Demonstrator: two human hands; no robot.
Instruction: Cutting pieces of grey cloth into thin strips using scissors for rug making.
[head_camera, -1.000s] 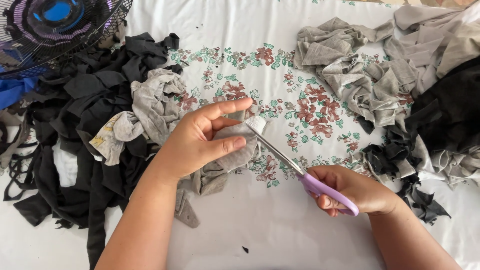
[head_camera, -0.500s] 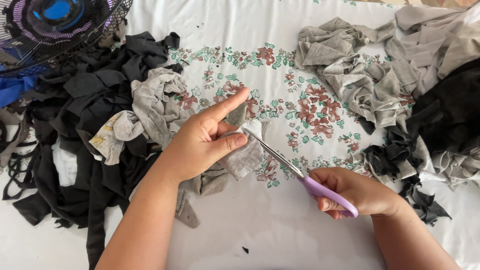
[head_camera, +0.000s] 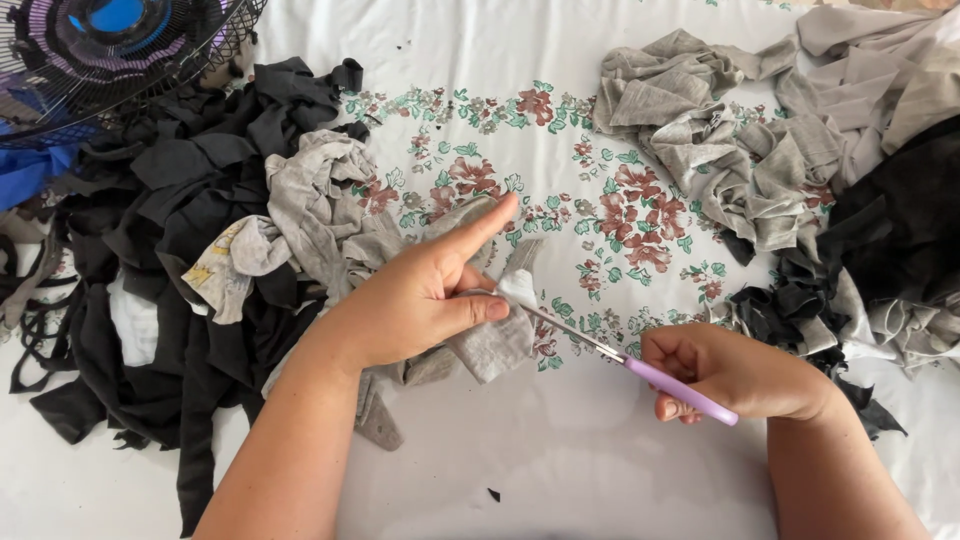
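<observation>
Between your two hands, the scissors (head_camera: 600, 350) have their blades nearly closed on the grey scrap (head_camera: 495, 335) over the floral sheet (head_camera: 560, 60). Your left hand (head_camera: 420, 300) pinches the scrap between thumb and fingers, forefinger raised; your right hand (head_camera: 740, 375) is closed round the purple handles. The thumb tip sits just beside the blades, so a deeper bite could nick it. A slack hold would likely let the knit fold between the blades and chew instead of cutting, and they could snag the sheet beneath.
</observation>
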